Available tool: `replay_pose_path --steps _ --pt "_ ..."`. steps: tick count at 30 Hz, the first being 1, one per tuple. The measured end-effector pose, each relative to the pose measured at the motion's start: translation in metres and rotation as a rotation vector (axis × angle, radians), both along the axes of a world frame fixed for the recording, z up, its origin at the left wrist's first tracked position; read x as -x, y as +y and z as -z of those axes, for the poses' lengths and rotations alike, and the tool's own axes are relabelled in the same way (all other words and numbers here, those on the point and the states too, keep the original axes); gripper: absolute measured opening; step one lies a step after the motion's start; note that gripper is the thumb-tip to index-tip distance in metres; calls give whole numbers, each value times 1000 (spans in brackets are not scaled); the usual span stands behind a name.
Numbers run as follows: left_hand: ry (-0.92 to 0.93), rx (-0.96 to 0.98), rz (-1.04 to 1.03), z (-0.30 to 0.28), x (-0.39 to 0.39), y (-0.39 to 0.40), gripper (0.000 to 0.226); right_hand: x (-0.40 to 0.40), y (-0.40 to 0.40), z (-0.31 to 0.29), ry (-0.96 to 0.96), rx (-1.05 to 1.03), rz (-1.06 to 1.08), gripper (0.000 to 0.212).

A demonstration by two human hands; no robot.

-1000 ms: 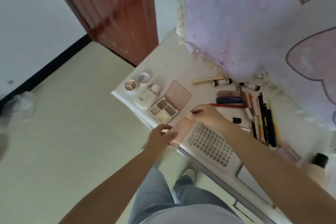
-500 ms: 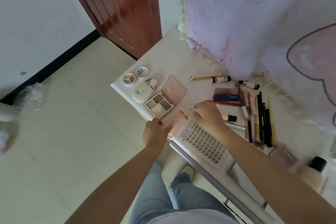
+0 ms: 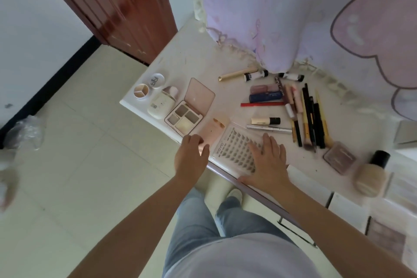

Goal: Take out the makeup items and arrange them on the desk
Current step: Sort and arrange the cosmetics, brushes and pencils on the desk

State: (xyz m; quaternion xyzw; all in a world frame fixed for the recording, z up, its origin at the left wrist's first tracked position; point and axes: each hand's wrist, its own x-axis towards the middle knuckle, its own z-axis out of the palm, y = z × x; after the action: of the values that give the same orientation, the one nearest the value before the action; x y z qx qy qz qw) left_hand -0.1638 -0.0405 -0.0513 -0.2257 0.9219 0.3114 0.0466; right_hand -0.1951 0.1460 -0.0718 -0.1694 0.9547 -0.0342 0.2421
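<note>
Fingers (right hand) flat on lash tray.

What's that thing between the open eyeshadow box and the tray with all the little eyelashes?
In the head view, a flat pink case lies on the desk between the open eyeshadow palette and the lash tray, with a small tan piece resting on its far end.

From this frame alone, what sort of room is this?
Probably a bedroom or dressing corner at home. A white desk bears an open eyeshadow palette, a lash tray under the right hand, and pencils; a pink cartoon cloth hangs behind, beside a wooden door.
</note>
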Motion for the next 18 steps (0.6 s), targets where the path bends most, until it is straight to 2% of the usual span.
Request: replay_pose_path --steps 3,5,8,10,13,16,18 --pt "-4 -27 124 -3 1 0 24 2 3 -2 29 40 -18 96" --pt "8 -112 185 -7 8 -2 31 6 7 -11 -30 119 31 95" --pt "-30 -348 272 -22 30 -7 50 19 15 -38 -147 341 199 94" --pt "-114 -531 301 -39 51 -9 57 29 21 -62 -151 405 220 94" --pt "-235 -797 341 -68 81 -5 50 41 29 -100 -121 413 211 94" --pt "-270 -1103 334 -104 107 3 42 50 37 -141 -57 422 226 94" --pt "-281 -1235 390 -134 124 10 40 57 42 -172 1 416 218 92"
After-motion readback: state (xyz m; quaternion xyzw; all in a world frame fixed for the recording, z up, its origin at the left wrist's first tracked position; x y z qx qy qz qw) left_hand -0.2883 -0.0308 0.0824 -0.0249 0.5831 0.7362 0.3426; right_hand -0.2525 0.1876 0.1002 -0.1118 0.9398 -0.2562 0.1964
